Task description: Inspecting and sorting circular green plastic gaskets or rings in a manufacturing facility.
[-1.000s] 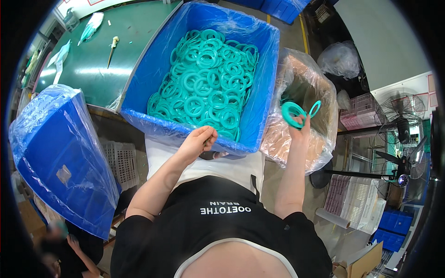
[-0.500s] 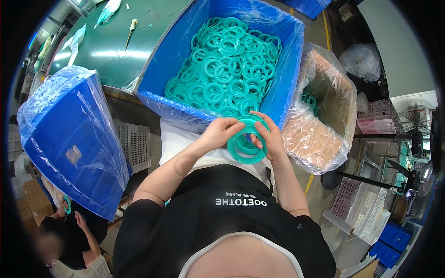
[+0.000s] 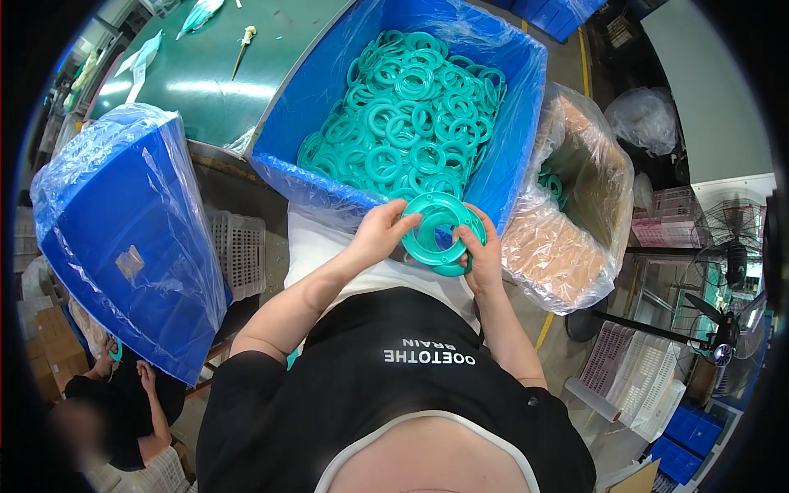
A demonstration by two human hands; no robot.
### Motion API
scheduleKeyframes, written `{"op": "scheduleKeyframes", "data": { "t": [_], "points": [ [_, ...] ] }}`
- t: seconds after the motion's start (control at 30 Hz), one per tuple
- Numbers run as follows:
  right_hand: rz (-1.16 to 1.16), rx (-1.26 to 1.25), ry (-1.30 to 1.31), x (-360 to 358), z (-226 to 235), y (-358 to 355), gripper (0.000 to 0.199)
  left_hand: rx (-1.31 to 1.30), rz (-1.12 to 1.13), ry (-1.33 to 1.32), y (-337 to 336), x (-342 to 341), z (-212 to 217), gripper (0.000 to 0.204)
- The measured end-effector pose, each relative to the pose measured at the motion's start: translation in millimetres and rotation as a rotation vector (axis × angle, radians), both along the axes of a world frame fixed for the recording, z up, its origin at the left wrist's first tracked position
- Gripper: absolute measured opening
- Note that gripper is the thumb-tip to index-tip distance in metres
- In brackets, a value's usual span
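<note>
A flat turquoise plastic ring (image 3: 418, 247) with small holes in its band is held between my two hands, just past the near edge of a large blue bin (image 3: 523, 115). My left hand (image 3: 380, 235) pinches its left side, thumb on top. On the other side my right hand (image 3: 485, 256) grips the band, fingers curled round it. A second turquoise ring (image 3: 450, 270) overlaps underneath and shows at the lower edge, also in my right hand. Many like turquoise rings (image 3: 427, 154) lie heaped inside the plastic-lined bin.
A plastic-lined cardboard box (image 3: 552, 267) with some rings stands right of the bin. To the left are a tilted blue bin (image 3: 136, 238) and a green table (image 3: 222, 90). A fan (image 3: 723, 333) stands far right. At lower left a co-worker (image 3: 136, 419) holds a ring.
The rings in my hands have shifted: the upper one now faces up more fully, and the lower one has slid further beneath it. The view has moved slightly.
</note>
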State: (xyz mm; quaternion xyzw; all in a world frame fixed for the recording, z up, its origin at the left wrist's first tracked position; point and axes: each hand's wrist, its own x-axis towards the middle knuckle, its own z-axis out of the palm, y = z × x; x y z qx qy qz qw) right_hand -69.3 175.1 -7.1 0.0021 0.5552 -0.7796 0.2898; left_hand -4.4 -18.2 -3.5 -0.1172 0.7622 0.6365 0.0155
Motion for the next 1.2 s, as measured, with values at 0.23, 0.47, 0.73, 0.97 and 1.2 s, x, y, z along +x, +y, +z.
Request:
{"op": "scheduleKeyframes", "data": {
  "t": [0.23, 0.47, 0.73, 0.97, 1.2],
  "points": [
    [-0.005, 0.047, 0.027, 3.0, 21.4, -10.3, 0.041, -0.75, 0.083, 0.447, -12.2, -9.3, -18.5, 0.017],
    [-0.516, -0.673, -0.194, -98.1, -6.0, 73.4, 0.021, 0.634, 0.038, -0.144, -21.8, -15.4, -8.2, 0.024],
    [-0.355, -0.138, 0.225, -33.2, 5.1, 21.5, 0.022, 0.934, -0.111, -0.3, 13.6, -11.3, -0.2, 0.029],
    [0.275, 0.311, 1.12, -9.4, 21.8, 3.0, 0.033, 1.419, -0.004, -0.482, 20.6, -12.2, -13.7, 0.04],
    [-0.111, 0.079, 0.622, -5.9, 6.0, 5.6, 0.034, 1.382, -0.021, -0.461, 18.9, -4.0, -6.8, 0.03]
  ]
}}
